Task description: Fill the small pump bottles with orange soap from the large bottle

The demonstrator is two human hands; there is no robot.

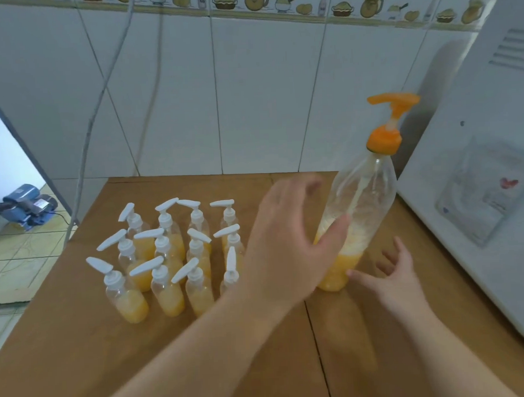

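Large bottle (pixel 361 200) is standing upright on the brown table (pixel 81 356), long axis vertical with a slight lean, orange pump (pixel 393 102) nozzle pointing left. It is holding orange soap only near its base, foam above, clear higher up. Left hand (pixel 289 242) is spreading open just left of it, thumb touching or nearly touching its side. Right hand (pixel 393 279) is lying open below-right of the base, gripping nothing. Small pump bottles (pixel 167 256) are clustering left of the left hand, white pumps on, each partly filled with orange soap.

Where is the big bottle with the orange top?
The large bottle stands right of the small pump bottles on the table, beside the white appliance.
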